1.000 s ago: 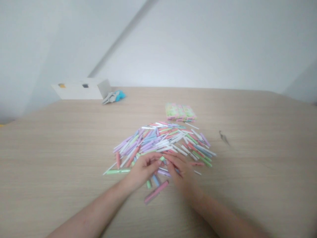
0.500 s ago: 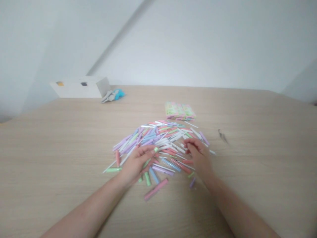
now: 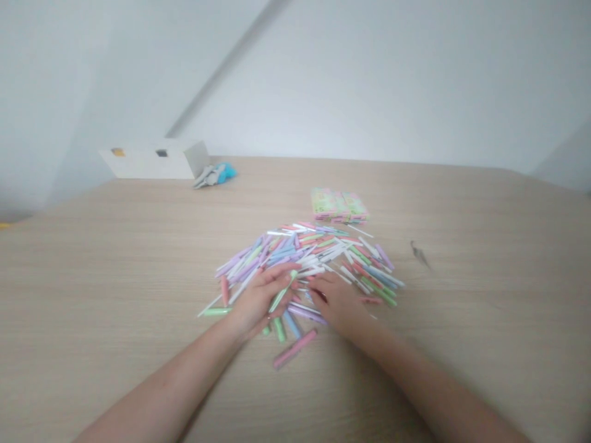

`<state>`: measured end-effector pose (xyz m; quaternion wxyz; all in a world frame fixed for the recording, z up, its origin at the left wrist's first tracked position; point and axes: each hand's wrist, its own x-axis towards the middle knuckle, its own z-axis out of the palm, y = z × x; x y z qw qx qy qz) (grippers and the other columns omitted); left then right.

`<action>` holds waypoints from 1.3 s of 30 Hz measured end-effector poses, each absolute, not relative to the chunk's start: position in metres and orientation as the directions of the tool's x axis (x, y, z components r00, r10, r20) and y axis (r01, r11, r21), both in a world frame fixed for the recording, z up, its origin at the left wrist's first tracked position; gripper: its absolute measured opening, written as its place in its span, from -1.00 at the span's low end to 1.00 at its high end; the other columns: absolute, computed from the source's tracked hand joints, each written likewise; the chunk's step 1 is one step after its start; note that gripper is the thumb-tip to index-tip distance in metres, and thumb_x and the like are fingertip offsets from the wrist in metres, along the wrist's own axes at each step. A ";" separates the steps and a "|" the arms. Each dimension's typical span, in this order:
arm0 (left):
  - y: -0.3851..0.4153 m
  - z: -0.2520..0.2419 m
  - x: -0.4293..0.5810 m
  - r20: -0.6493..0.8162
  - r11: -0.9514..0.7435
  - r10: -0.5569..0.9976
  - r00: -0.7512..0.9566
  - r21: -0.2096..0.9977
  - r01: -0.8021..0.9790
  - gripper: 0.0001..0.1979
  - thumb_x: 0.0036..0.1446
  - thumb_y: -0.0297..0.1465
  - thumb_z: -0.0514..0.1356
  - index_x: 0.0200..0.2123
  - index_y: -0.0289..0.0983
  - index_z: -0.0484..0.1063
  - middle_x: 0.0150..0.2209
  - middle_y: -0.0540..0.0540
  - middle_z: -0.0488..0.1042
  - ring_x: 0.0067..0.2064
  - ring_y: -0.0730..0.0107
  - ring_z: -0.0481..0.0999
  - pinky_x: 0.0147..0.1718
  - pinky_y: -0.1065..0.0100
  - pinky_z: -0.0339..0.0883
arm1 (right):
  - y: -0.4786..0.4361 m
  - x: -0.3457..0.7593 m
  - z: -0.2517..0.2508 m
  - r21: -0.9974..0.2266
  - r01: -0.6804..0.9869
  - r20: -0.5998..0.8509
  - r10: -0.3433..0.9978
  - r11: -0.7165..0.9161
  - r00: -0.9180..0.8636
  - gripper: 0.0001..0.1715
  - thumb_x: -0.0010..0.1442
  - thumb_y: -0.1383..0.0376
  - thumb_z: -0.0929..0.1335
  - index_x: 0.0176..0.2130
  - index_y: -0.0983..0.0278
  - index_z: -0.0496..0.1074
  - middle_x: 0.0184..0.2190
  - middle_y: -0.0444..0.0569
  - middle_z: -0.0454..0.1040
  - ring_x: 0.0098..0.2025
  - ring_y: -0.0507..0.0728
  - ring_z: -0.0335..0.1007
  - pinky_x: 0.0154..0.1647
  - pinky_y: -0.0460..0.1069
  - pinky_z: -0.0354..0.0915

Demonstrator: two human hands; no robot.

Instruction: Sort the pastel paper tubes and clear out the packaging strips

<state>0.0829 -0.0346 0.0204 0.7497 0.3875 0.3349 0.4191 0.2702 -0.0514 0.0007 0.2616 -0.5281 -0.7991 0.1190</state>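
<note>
A heap of pastel pen parts [image 3: 314, 258], green, pink, purple, blue and white, lies on the wooden table [image 3: 115, 258]. My left hand [image 3: 258, 298] rests at the heap's near edge, fingers curled round a green pen barrel [image 3: 282, 294]. My right hand [image 3: 337, 301] lies beside it over the near pieces, fingers bent and pinched on something small that I cannot make out. A pink pen [image 3: 294, 349] lies apart, just in front of both hands.
A stack of green and pink packets [image 3: 339, 206] sits behind the heap. A white box [image 3: 152, 159] and a blue and grey object [image 3: 215, 175] stand at the far left. A small dark mark [image 3: 418, 252] shows on the right.
My right hand has come back from the heap's right side to the middle, close to my left hand. My left hand has kept the green barrel and barely moved.
</note>
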 end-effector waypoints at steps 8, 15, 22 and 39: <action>-0.033 0.026 0.080 -0.131 0.347 0.872 0.471 0.844 -0.409 -0.74 0.10 -0.41 0.22 -0.10 -0.28 0.38 -0.56 0.05 0.27 -0.64 0.57 0.25 -0.82 0.63 -0.16 | -0.040 0.255 0.010 -0.326 0.871 0.185 0.928 0.367 -0.322 -0.76 0.21 0.23 0.32 -0.31 0.31 0.53 -0.31 0.06 0.52 -0.18 0.17 0.38 -0.13 0.00 0.21; -0.028 0.023 0.077 -0.102 0.283 0.902 0.420 0.874 -0.395 -0.78 0.14 -0.41 0.15 -0.12 -0.29 0.37 -0.51 0.04 0.29 -0.66 0.65 0.14 -0.81 0.63 -0.12 | -0.034 0.244 0.016 -0.160 0.922 0.126 0.934 0.352 -0.334 -0.67 0.22 0.15 0.30 -0.35 0.33 0.52 -0.32 0.15 0.54 -0.28 0.20 0.42 -0.26 0.01 0.23; -0.027 0.023 0.076 -0.103 0.260 0.920 0.378 0.882 -0.394 -0.78 0.12 -0.40 0.18 -0.15 -0.31 0.38 -0.49 0.01 0.32 -0.64 0.64 0.13 -0.82 0.63 -0.12 | -0.026 0.248 0.026 -0.014 0.856 0.026 0.856 0.516 -0.516 -0.57 0.26 0.14 0.23 -0.32 0.38 0.53 -0.34 0.19 0.56 -0.25 0.27 0.49 -0.21 0.04 0.27; -0.026 0.025 0.076 -0.025 0.206 0.929 0.369 0.863 -0.460 -0.83 0.17 -0.40 0.16 -0.15 -0.30 0.38 -0.55 0.07 0.31 -0.71 0.70 0.11 -0.73 0.58 0.12 | -0.024 0.281 0.043 -0.143 0.841 0.039 0.852 0.521 -0.522 -0.83 0.10 0.41 0.27 -0.42 0.33 0.47 -0.35 0.03 0.52 -0.27 0.12 0.41 -0.24 -0.05 0.18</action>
